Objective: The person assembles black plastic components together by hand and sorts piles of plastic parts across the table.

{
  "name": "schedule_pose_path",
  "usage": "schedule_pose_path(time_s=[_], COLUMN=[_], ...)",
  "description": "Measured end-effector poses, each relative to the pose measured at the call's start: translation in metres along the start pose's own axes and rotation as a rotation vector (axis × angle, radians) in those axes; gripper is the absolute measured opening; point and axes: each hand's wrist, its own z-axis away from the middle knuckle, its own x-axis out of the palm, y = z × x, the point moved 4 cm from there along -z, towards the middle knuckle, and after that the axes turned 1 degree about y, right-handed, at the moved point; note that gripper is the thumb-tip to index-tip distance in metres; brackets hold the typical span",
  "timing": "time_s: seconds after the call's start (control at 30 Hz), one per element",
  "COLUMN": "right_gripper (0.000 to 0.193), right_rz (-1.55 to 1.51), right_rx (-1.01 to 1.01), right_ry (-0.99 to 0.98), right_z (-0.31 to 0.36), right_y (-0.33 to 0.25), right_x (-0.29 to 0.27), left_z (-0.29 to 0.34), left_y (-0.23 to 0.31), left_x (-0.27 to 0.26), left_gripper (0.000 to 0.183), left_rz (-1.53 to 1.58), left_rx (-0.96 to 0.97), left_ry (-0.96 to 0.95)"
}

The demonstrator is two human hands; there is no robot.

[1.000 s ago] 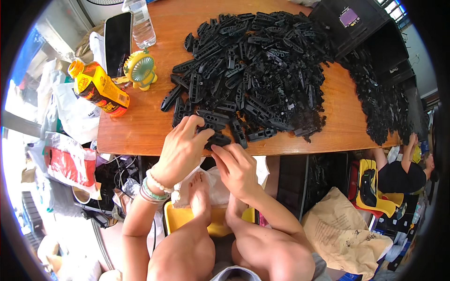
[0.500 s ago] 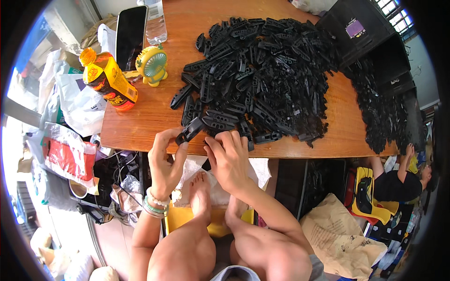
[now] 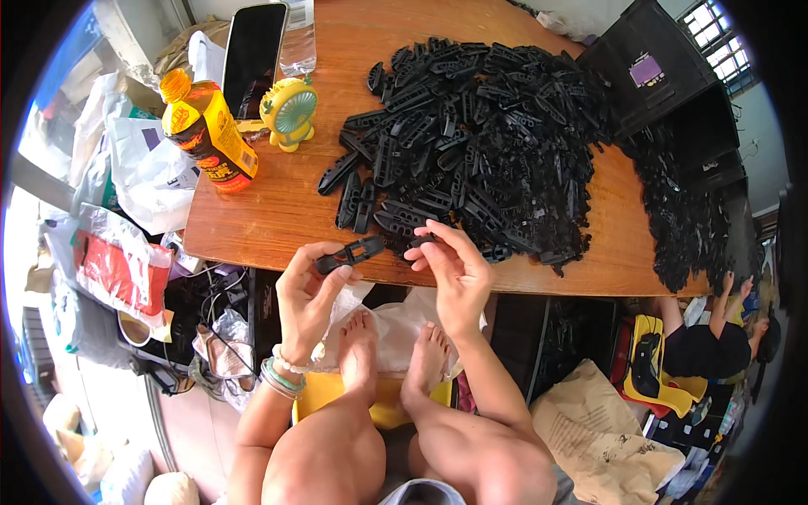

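Note:
My left hand [image 3: 308, 290] pinches a long black plastic part [image 3: 352, 253] with openings along it, held over the table's front edge. Just to its right, my right hand [image 3: 455, 273] has thumb and fingers closed on a small black piece [image 3: 423, 241], mostly hidden by the fingertips. The two pieces are apart. Beyond my hands, a large heap of black plastic parts [image 3: 488, 126] covers the middle of the wooden table [image 3: 252, 220]. Longer slotted parts lie at its left and front, smaller dark bits at its right.
At the table's left stand an orange-capped drink bottle [image 3: 212, 135], a yellow toy-like fan [image 3: 290, 114], a phone [image 3: 254, 59] and a clear bottle [image 3: 298, 38]. Black bins [image 3: 648, 67] and another pile [image 3: 673, 202] are at the right. Another person [image 3: 711, 343] sits far right.
My right hand has lifted from the heap's edge and moved right, now with a small black piece. The left hand's part has turned flatter. The view has shifted slightly.

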Motion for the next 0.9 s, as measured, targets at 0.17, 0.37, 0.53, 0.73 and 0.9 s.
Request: schedule_pose_path(time_s=[0.17, 0.37, 0.53, 0.73, 0.9], right_gripper=[0.021, 0.016, 0.021, 0.019, 0.025], right_rz=[-0.175, -0.088, 0.29, 0.434, 0.363], right_rx=[0.201, 0.079, -0.097, -0.298, 0.182], right_ry=[0.053, -0.045, -0.062, -0.172, -0.235], right_z=[0.011, 0.023, 0.028, 0.031, 0.045], right_y=[-0.008, -0.026, -0.034, -0.046, -0.029], right_x=[-0.015, -0.018, -0.019, -0.019, -0.027], left_z=[0.004, 0.011, 0.018, 0.02, 0.029], left_y=[0.005, 0.01, 0.017, 0.017, 0.017], left_x=[0.017, 0.033, 0.039, 0.043, 0.044], left_gripper=[0.023, 0.027, 0.027, 0.022, 0.018], left_rz=[0.083, 0.025, 0.047, 0.175, -0.051], left_rx=[-0.066, -0.097, -0.204, -0.274, -0.164], left_ry=[-0.116, -0.288, -0.348, -0.301, -0.332])
